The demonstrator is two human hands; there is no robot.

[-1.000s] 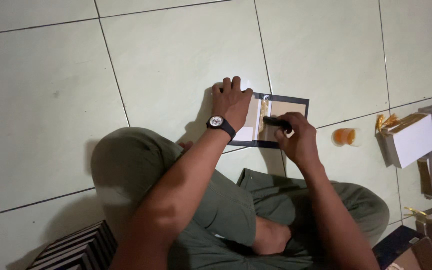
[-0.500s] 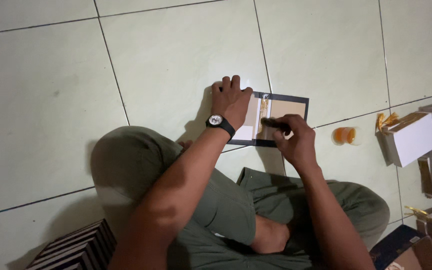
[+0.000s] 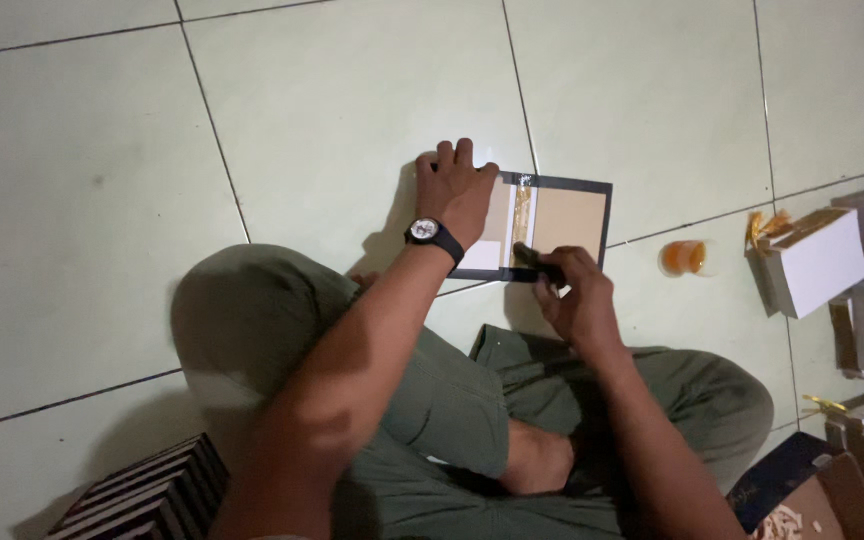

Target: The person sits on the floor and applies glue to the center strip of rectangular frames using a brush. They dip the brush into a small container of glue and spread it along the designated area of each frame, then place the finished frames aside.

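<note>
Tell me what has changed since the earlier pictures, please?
The right hand drew its dark tool down the golden strip, toward the body, to the dark-edged board's near edge. The left hand kept pressing the board's left side; the orange container stayed put.

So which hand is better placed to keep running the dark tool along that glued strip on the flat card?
Right. The right hand already grips the dark tool at the near end of the amber strip. The left hand lies flat on the card's left part, pinning it to the tiled floor.
</note>
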